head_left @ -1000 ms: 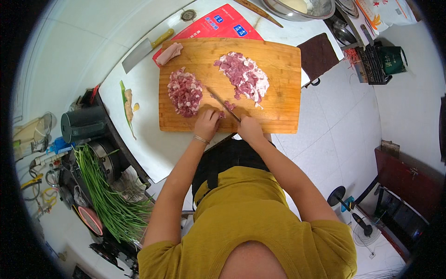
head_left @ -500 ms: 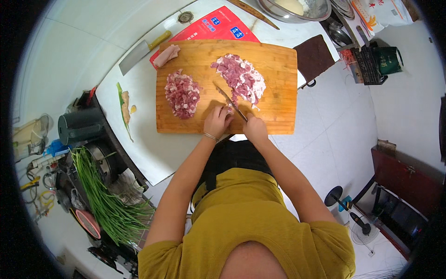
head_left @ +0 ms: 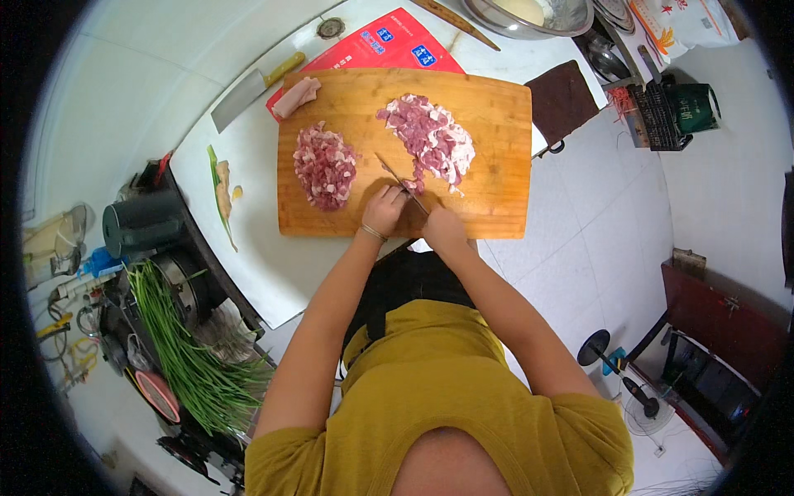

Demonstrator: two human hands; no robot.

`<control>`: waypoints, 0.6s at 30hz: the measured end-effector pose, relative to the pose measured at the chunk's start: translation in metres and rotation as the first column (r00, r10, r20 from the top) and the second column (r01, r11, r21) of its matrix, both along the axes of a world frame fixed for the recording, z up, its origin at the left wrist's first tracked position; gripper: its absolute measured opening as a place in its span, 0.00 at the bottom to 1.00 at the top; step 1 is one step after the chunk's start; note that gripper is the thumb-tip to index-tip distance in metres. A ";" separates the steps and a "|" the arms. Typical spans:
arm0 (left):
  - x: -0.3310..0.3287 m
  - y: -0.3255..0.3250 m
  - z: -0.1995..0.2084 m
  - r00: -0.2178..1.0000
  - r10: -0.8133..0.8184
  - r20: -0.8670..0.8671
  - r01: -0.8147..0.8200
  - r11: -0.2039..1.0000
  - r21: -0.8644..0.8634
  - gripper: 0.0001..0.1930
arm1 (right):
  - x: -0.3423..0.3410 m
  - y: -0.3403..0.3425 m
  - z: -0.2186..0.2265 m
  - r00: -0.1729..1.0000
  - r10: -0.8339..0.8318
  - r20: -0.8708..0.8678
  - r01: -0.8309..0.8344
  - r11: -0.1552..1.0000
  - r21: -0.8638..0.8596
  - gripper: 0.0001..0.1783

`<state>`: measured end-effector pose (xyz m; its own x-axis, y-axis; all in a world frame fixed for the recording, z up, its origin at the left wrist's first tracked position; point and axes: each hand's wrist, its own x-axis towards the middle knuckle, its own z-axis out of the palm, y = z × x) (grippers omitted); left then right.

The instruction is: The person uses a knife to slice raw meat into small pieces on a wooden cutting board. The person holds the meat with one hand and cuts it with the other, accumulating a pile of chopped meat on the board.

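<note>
My right hand [head_left: 445, 229] grips a knife [head_left: 392, 171], whose narrow blade slants away to the left over a wooden cutting board [head_left: 488, 207]. Close against the blade, the curled fingers of my left hand [head_left: 385, 210] hold down a small piece of raw meat [head_left: 411, 187], mostly hidden by them. Beyond the blade spreads a pile of sliced meat [head_left: 430, 136], pink with white fat. A heap of diced meat [head_left: 325, 169] lies at the board's left. At its far left corner rests a pale slab of pork skin or fat [head_left: 297, 97].
A cleaver [head_left: 252, 89] lies left of the board, beside a red sheet [head_left: 389, 45]. Ginger and a green onion [head_left: 222, 194] are on the white tabletop [head_left: 273, 281]. A metal bowl [head_left: 529, 29] with dough stands at the back. Long green chives [head_left: 186, 355] lie at the left.
My right hand and the knife have shifted slightly left, and the blade now sits closer to my left fingers. The meat piles look unchanged.
</note>
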<state>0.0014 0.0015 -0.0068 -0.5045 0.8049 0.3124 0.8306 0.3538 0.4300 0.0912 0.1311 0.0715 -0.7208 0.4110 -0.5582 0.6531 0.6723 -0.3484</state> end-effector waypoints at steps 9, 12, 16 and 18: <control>-0.003 0.004 0.011 1.000 0.014 0.026 -0.015 0.999 0.041 0.09 | -0.015 -0.001 -0.008 0.998 0.059 0.015 -0.058 0.998 -0.037 0.09; -0.004 0.001 -0.001 0.998 -0.006 0.060 0.007 1.000 -0.024 0.09 | -0.026 -0.003 -0.007 0.998 0.066 -0.013 -0.066 0.998 -0.025 0.09; -0.001 0.001 -0.001 0.999 0.041 0.024 -0.041 0.999 0.011 0.08 | 0.026 0.006 -0.014 0.998 0.050 -0.039 -0.049 0.999 0.012 0.09; 0.001 0.002 0.008 0.994 0.066 0.087 -0.067 0.998 0.008 0.08 | 0.033 0.009 -0.014 0.997 0.065 -0.032 -0.064 0.998 0.017 0.09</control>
